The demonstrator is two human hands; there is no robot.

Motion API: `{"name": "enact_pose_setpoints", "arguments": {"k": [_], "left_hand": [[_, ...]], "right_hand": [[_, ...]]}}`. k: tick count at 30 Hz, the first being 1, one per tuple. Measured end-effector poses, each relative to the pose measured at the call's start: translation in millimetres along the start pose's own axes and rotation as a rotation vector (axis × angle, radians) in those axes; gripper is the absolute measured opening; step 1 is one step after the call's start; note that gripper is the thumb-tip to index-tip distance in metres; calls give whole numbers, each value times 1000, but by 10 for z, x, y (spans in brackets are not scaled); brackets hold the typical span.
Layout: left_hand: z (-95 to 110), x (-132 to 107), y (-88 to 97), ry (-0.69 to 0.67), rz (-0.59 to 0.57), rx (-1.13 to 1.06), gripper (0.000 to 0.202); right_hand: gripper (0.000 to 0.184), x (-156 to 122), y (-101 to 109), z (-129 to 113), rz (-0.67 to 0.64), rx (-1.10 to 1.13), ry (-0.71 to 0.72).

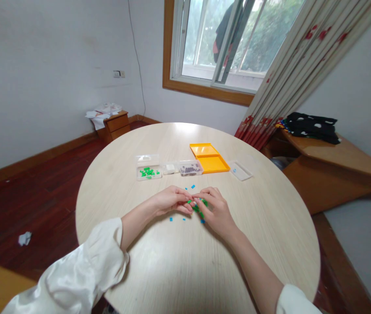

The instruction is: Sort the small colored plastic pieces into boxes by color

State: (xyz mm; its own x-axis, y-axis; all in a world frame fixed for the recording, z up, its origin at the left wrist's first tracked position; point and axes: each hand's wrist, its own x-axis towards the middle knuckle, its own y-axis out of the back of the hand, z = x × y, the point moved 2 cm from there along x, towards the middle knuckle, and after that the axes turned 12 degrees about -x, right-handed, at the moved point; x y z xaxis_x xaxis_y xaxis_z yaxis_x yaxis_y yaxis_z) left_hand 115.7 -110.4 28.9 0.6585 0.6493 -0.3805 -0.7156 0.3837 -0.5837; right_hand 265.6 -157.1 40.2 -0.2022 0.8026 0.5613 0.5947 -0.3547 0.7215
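Note:
Near the middle of the round table, my left hand [172, 200] and my right hand [216, 211] meet at their fingertips around a cluster of green building bricks [199, 208]. The fingers of both are bent and closed about it, partly hiding its shape. Small blue pieces lie loose around the hands: one blue brick [193, 186] beyond them, another blue brick [171, 219] below my left hand, and a third blue brick [202, 221] beneath my right hand.
Beyond the hands stand a clear box of green bricks [148, 172], a small white box [171, 168], a clear box of dark pieces [190, 168], an open yellow case [216, 163] and a shallow clear tray [241, 171]. The round table [172, 270] has a curved edge.

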Motion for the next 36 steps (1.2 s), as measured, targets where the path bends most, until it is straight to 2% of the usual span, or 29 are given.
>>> {"name": "enact_pose_setpoints", "arguments": {"k": [3, 6, 9, 13, 18, 24, 29, 36], "left_hand": [[42, -1, 19, -57, 33, 5, 6], [80, 6, 53, -125, 80, 14, 8], [103, 13, 87, -139, 112, 26, 10], [105, 29, 121, -138, 108, 31, 7], [97, 51, 143, -155, 123, 21, 7], [128, 44, 142, -168, 165, -26, 8], [145, 32, 129, -152, 201, -23, 13], [134, 40, 139, -143, 191, -16, 11]], "right_hand": [[17, 7, 65, 46, -55, -7, -44], [16, -4, 87, 94, -224, -71, -97], [12, -39, 48, 122, -377, -138, -115], [12, -83, -33, 118, -457, -178, -96], [13, -87, -56, 75, -489, -255, -60], [8, -73, -28, 51, -453, -243, -23], [5, -90, -41, 91, -427, -253, -26], [10, -101, -47, 69, -451, -242, -40]]}}
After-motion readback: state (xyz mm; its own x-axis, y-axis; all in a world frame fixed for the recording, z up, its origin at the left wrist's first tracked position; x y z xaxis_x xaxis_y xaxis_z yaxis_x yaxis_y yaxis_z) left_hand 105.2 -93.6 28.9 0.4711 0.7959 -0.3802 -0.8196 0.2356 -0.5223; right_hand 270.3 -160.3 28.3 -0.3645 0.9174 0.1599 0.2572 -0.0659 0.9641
